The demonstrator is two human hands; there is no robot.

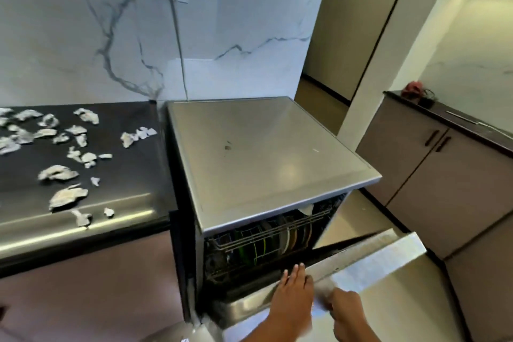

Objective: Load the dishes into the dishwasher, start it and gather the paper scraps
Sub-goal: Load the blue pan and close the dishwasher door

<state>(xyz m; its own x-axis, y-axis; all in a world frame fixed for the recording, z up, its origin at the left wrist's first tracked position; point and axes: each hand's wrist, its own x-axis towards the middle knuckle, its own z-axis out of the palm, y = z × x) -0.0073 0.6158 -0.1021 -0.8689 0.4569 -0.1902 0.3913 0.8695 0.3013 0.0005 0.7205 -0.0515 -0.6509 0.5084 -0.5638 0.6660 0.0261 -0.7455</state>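
Observation:
A steel dishwasher [266, 153] stands in the middle with its door [372, 266] partly raised. Inside, the wire rack [266, 239] holds several upright plates. My left hand [291, 297] lies flat with straight fingers on the door's top edge. My right hand [347, 311] is curled around the door's edge just to the right of it. Several crumpled paper scraps [62, 173] lie scattered over the black countertop [125, 175] to the left.
A power cord [179, 44] runs from a wall socket down behind the dishwasher. Brown cabinets [433, 175] with a dark counter stand at the right, small items on top. A tiled floor strip lies between them and the dishwasher.

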